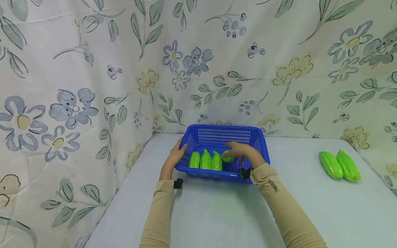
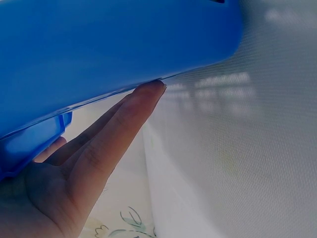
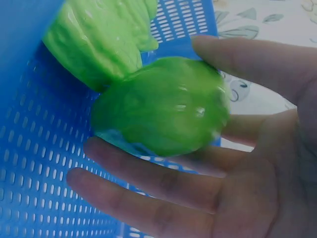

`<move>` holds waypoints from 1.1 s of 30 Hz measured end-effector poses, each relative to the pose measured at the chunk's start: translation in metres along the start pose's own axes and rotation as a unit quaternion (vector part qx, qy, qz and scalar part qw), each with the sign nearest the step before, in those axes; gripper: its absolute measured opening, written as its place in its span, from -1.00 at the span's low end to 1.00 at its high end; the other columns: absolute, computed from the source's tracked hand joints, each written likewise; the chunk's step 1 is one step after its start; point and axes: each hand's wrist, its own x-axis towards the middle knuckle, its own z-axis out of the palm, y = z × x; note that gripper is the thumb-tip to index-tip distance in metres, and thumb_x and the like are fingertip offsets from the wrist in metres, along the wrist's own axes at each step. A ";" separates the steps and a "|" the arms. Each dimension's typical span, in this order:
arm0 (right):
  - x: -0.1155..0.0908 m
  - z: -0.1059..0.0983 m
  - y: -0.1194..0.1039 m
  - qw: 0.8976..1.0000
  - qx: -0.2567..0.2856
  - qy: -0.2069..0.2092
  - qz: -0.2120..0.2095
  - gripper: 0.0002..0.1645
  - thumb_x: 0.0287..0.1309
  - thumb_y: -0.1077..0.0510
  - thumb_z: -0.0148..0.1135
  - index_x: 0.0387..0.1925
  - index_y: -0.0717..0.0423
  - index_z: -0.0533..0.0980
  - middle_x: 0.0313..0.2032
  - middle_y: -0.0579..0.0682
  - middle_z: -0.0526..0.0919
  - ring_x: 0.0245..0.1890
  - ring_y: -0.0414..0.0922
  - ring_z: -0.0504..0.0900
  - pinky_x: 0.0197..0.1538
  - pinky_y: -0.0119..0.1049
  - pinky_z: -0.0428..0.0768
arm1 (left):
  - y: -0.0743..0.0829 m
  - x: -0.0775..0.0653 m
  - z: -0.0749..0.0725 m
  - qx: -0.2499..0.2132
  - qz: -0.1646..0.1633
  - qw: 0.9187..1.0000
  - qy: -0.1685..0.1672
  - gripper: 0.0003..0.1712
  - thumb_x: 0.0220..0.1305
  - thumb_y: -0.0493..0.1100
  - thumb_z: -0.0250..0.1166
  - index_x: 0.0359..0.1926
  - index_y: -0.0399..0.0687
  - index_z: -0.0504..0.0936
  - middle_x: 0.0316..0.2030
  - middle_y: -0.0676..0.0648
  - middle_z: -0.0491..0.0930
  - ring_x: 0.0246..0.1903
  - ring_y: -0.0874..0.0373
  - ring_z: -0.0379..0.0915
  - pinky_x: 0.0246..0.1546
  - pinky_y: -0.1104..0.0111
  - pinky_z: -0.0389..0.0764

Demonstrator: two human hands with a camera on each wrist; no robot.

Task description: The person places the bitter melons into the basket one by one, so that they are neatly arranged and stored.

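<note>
A blue plastic basket [image 1: 223, 174] with slotted walls stands on the table. My left hand [image 1: 175, 155] grips its left rim; in the left wrist view, extended fingers [image 2: 119, 129] lie along the outer wall. Three bright green bitter melons [image 1: 205, 160] lie side by side in the basket's left half. Over the basket, to their right, my right hand [image 1: 243, 151] holds another green bitter melon [image 3: 163, 106]. The right wrist view shows the thumb on one side and fingers behind and below it, its end close to a neighbouring bitter melon [image 3: 99, 44].
Two more bitter melons [image 1: 339, 165] lie together at the right side of the white table [image 1: 211, 213]. A floral curtain [image 1: 217, 69] hangs behind the basket and along the left side.
</note>
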 end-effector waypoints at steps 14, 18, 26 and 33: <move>-0.005 0.001 0.002 0.999 0.002 -0.041 -0.008 -0.11 0.36 0.00 0.11 0.52 0.15 -0.07 0.42 0.38 0.18 0.16 0.36 0.53 -0.08 0.08 0.69 | -0.001 0.002 -0.001 0.004 0.000 1.000 0.002 -0.30 0.53 0.06 -0.11 0.55 0.02 -0.06 0.50 -0.28 0.06 0.46 -0.34 0.00 0.38 -0.24 0.13; -0.006 0.002 0.002 0.999 0.009 -0.040 -0.018 -0.12 0.37 0.00 0.10 0.52 0.16 -0.07 0.42 0.40 0.16 0.16 0.37 0.52 -0.09 0.08 0.69 | -0.001 0.002 -0.001 0.003 -0.003 1.000 0.000 -0.30 0.53 0.07 -0.11 0.55 0.05 -0.07 0.50 -0.28 0.05 0.46 -0.34 -0.01 0.38 -0.25 0.13; -0.012 0.001 0.004 0.999 -0.007 -0.010 -0.047 -0.11 0.37 -0.02 0.11 0.51 0.19 -0.06 0.41 0.43 0.16 0.12 0.34 0.56 -0.09 0.08 0.69 | -0.001 0.001 -0.001 0.003 -0.003 1.000 0.001 -0.31 0.53 0.06 -0.10 0.55 0.01 -0.05 0.49 -0.29 0.06 0.45 -0.36 0.01 0.37 -0.26 0.14; -0.019 0.000 0.003 0.996 -0.023 0.036 -0.078 -0.08 0.37 -0.04 0.11 0.51 0.24 -0.08 0.43 0.39 0.16 0.22 0.33 0.48 -0.11 -0.01 0.68 | -0.002 0.001 0.001 0.004 -0.009 1.000 -0.005 -0.30 0.53 0.07 -0.10 0.56 0.07 -0.08 0.50 -0.28 0.05 0.46 -0.36 -0.01 0.36 -0.27 0.13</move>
